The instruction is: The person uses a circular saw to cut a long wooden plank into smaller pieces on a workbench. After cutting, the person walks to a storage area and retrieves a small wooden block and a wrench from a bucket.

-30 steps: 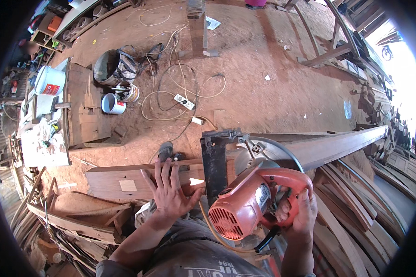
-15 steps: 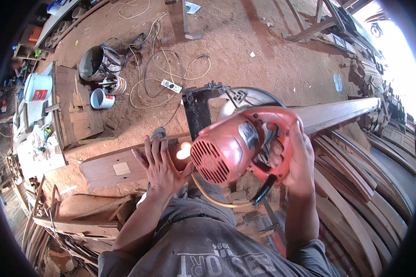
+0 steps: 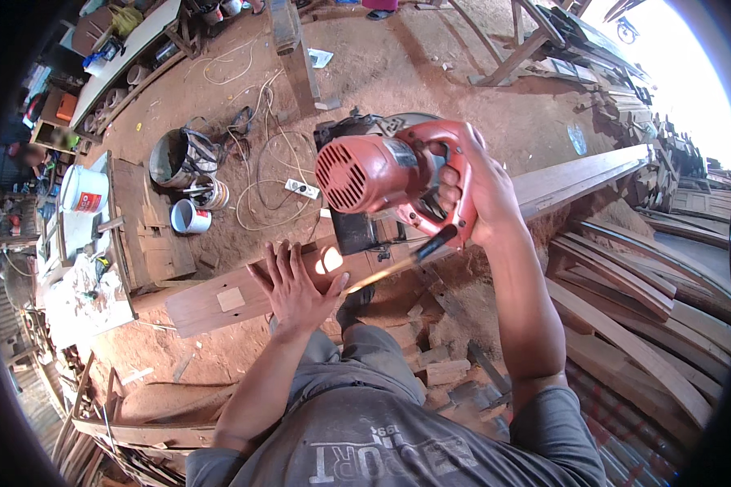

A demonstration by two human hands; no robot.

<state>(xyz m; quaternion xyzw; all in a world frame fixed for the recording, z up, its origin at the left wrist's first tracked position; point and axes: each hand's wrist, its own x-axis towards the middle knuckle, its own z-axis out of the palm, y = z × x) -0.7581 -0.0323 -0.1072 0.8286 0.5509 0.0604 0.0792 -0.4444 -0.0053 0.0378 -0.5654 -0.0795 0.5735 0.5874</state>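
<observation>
My right hand (image 3: 479,183) is closed round the rear handle of a red circular saw (image 3: 386,166). The saw's dark base plate (image 3: 354,234) lies over a reddish wooden board (image 3: 195,312), and its blade side faces away from me. My left hand (image 3: 296,288) rests on top of the board, left of the saw, with its fingers spread. A bright patch of light falls on the wood beside my left fingers. From the handle, the saw's cord (image 3: 386,274) runs back toward my left wrist. The blade's contact with the board is hidden.
Beyond the saw, a long plank (image 3: 581,180) stretches right. A white power strip (image 3: 302,188) and tangled cords lie on the dirt floor near a bucket (image 3: 191,217). Stacked timber (image 3: 625,292) fills the right side; wood offcuts (image 3: 448,372) lie by my legs.
The saw has moved away from me and slightly left, lowering from a raised, tilted position toward the board. My right arm has stretched out with it. My left hand stays on the board.
</observation>
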